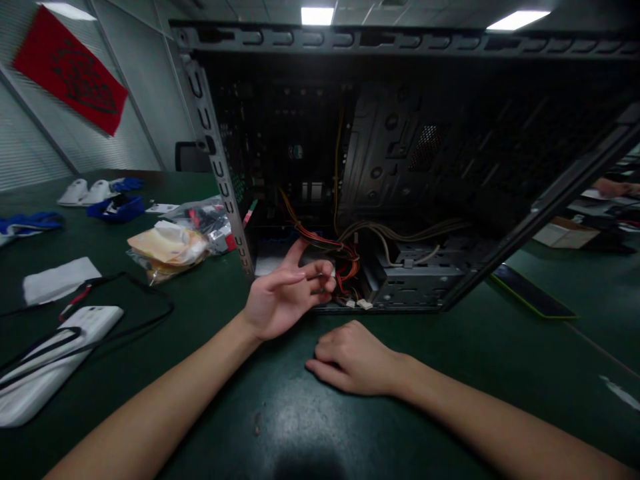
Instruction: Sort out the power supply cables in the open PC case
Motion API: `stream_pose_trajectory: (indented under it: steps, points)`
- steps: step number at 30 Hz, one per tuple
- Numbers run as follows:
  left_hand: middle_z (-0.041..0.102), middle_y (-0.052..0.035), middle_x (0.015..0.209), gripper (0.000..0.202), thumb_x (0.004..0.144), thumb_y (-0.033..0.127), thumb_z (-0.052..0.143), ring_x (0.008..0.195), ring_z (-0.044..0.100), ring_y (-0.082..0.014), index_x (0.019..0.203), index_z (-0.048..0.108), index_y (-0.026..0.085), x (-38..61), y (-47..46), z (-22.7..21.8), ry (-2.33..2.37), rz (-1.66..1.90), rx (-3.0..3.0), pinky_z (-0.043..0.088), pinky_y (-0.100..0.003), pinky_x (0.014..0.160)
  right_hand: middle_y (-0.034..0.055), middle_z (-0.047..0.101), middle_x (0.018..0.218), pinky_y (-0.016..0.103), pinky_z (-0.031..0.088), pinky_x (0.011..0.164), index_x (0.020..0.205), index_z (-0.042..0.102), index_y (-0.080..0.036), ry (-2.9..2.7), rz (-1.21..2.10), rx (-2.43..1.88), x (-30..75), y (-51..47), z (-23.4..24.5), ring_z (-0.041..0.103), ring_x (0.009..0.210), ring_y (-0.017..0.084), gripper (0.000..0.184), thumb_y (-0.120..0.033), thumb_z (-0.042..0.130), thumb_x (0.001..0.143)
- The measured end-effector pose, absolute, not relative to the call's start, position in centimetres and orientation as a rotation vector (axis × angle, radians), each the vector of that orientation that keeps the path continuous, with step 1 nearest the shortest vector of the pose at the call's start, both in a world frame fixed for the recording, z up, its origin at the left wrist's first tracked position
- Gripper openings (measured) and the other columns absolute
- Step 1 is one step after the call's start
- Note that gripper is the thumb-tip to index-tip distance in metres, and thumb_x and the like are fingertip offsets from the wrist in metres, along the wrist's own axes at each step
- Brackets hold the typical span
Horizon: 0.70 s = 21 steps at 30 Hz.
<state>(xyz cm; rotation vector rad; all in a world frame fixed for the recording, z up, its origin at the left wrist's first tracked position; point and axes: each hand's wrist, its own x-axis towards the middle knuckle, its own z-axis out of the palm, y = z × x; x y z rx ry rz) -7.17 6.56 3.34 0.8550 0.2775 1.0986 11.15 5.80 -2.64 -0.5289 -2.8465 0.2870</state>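
An uncovered computer case (300, 40) stands on the table with its inside facing me. My left hand (287, 293) reaches palm up into its lower left part, index finger raised towards the bundle of red, orange and black cables (320, 238), the other fingers loosely curled and apart from the thumb. Whether the fingertips touch the cables I cannot tell. White connectors (364, 304) hang at the bottom edge of the case, right of that hand. In front of the case, my right hand (357, 360) rests on the table, fingers folded under, with nothing visible in it.
Inside the case, a metal drive bay (420, 288) sits low, with grey cables (400, 233) above it. Left on the green table (210, 400) lie plastic bags (167, 247), a white power strip (60, 367) with black cord, and gloves (30, 223). At right is an open box (565, 233).
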Motion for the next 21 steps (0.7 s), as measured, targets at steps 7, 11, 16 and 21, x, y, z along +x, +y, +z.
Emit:
stream_pose_trajectory:
  steps: [7,11,16,21]
  points:
    - [0.059,-0.0051,0.086,0.027,0.082,0.042,0.067,0.080,0.056,-0.0189,0.092,0.072,0.018,-7.3,6.3,2.2,0.268,1.000,1.037,0.043,-0.033,0.076,-0.0006,0.064,0.063,0.028,0.027,0.054,0.065,0.061,-0.017,-2.830,0.252,-0.529,11.3,6.0,-2.9,0.052,0.053,0.010,0.038,-0.035,0.051,0.097]
    - [0.062,-0.0058,0.087,0.030,0.086,0.040,0.065,0.079,0.056,-0.0193,0.107,0.072,0.019,-6.5,5.8,1.5,0.503,0.908,1.547,0.043,-0.033,0.075,0.0016,0.067,0.064,0.028,0.038,0.061,0.068,0.066,-0.017,-2.792,0.240,-0.496,11.3,6.2,-3.5,0.057,0.061,0.015,0.033,-0.033,0.053,0.095]
    - [0.062,-0.0124,0.102,0.039,0.090,0.050,0.057,0.092,0.055,-0.0258,0.109,0.069,0.018,-5.6,5.6,0.5,0.696,0.689,2.498,0.042,-0.039,0.085,0.0078,0.073,0.092,0.033,0.047,0.076,0.089,0.072,-0.017,-2.677,0.192,-0.410,11.2,6.6,-5.0,0.063,0.087,0.024,0.019,-0.031,0.060,0.084]
    - [0.058,-0.0103,0.093,0.042,0.098,0.050,0.039,0.085,0.051,-0.0236,0.106,0.068,0.020,-6.0,5.2,-0.5,0.709,1.047,2.997,0.041,-0.037,0.077,0.0039,0.069,0.073,0.028,0.043,0.062,0.077,0.068,-0.018,-2.632,0.167,-0.404,11.5,6.6,-4.8,0.059,0.067,0.018,0.018,-0.029,0.056,0.086]
